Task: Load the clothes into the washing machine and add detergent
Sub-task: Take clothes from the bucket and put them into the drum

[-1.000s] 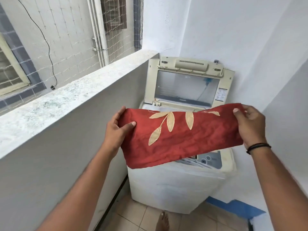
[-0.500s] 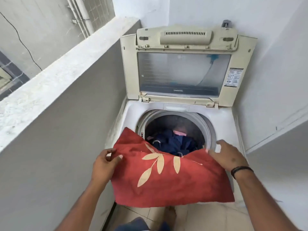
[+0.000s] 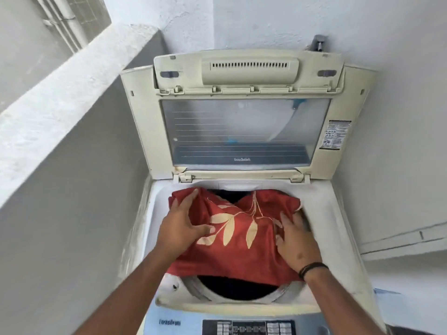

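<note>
A red cloth with cream leaf shapes [image 3: 244, 252] lies spread over the round drum opening of a white top-loading washing machine [image 3: 338, 238]. Its lid [image 3: 242, 117] stands upright at the back. My left hand [image 3: 182, 226] rests on the cloth's left side, fingers spread and thumb laid across the fabric. My right hand [image 3: 296, 243] presses on the cloth's right side with straight fingers. A dark gap of the drum [image 3: 237, 290] shows below the cloth's near edge. Clothes under the cloth are hidden.
A grey parapet wall [image 3: 72, 177] runs close along the machine's left side. White walls close in behind and to the right. The control panel [image 3: 249, 327] lies at the near edge. A tap [image 3: 319, 43] sticks out above the lid.
The cloth went from being held stretched in front of the machine to lying over the drum opening. Both hands moved forward and down onto it. The view came closer.
</note>
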Tool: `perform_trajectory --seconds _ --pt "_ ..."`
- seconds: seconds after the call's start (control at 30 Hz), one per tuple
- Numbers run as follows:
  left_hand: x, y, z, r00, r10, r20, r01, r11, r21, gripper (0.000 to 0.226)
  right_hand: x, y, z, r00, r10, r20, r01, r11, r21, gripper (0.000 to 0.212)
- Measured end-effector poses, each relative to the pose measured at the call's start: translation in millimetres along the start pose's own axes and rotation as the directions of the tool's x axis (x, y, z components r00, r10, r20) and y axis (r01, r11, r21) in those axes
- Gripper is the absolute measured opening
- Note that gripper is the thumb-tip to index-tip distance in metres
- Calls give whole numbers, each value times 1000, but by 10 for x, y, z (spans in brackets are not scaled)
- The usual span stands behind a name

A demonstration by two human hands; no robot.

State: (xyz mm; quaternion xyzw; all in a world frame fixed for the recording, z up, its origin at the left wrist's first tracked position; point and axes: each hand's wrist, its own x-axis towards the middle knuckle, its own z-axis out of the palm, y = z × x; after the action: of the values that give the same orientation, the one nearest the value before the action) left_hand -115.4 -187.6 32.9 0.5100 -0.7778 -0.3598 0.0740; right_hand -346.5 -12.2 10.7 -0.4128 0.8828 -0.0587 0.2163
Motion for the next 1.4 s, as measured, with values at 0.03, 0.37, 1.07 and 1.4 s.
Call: perform_trajectory --seconds 0.03,0.37,1.07,1.4 --pt "122 -34 120 998 -11 61 5 995 101 108 92 1 107 997 22 76 -18 999 -49 66" --pt "925 -594 1429 804 -75 590 -278 830 484 48 1137 175 1599 737 168 655 38 957 -288 70" --pt "915 -817 1884 734 -13 679 -511 648 565 74 617 -524 2221 238 -51 970 583 806 -100 87" --pt "882 -910 1917 571 -274 773 -477 656 585 67 650 -604 2249 598 -153 787 513 827 -229 58"
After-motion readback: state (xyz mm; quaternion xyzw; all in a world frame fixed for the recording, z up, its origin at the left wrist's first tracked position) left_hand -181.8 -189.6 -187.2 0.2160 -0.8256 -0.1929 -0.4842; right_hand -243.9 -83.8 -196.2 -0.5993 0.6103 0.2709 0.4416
